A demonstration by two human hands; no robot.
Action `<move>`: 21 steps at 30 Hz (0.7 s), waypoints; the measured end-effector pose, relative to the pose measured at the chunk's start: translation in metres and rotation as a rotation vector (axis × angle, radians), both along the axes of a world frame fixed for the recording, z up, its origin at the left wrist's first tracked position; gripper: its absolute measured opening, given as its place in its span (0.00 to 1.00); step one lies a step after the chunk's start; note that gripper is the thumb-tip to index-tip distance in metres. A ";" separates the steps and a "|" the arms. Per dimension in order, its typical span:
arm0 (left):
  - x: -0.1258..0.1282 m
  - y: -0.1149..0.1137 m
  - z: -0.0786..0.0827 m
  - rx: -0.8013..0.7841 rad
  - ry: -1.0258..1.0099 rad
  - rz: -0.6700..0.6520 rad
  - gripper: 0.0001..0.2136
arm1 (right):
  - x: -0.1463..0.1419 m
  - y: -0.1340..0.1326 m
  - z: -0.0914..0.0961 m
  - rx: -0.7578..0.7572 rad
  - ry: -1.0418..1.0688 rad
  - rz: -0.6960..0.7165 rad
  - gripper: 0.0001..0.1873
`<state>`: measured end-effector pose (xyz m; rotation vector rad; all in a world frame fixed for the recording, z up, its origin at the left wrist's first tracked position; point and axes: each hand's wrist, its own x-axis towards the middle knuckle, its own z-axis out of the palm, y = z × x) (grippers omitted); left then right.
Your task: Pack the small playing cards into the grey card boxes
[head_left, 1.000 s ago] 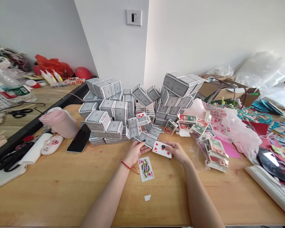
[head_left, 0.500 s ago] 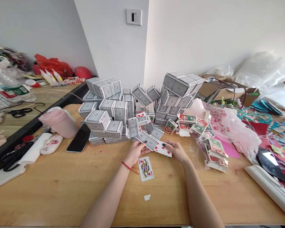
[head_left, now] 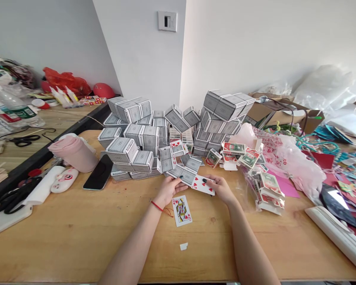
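Observation:
My left hand (head_left: 169, 189), a red string on its wrist, pinches a piece joined from grey-backed playing cards (head_left: 188, 177) between thumb and fingers. My right hand (head_left: 222, 189) is closed on the right end of a face-up playing card with red hearts (head_left: 203, 185). This card meets the grey-backed piece between the hands; whether they are joined I cannot tell. Just below lies a queen of hearts card (head_left: 182, 211), flat on the table. Behind the hands are more loose cards (head_left: 166, 159), one with hearts showing.
Stacked blocks of grey-backed cards (head_left: 121, 150) rise behind at left, with another stack (head_left: 228, 106) at right. Opened card boxes (head_left: 269, 186) lie right. A phone (head_left: 98, 172), pink cup (head_left: 74, 152) and scissors (head_left: 17, 198) are left. A paper scrap (head_left: 184, 246) lies in front.
The grey-backed piece in my left hand has tilted and shifted slightly, so more of the card backs behind it shows. My right hand has hardly moved.

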<state>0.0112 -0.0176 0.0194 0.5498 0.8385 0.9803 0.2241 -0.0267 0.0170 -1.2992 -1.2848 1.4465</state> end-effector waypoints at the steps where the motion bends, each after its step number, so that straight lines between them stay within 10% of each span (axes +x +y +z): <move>1: 0.000 0.000 0.000 0.003 0.003 -0.001 0.07 | 0.000 0.000 -0.001 0.014 -0.009 -0.017 0.24; 21: 0.003 -0.003 0.000 0.062 0.088 -0.071 0.11 | -0.019 -0.001 -0.009 0.096 -0.061 0.004 0.18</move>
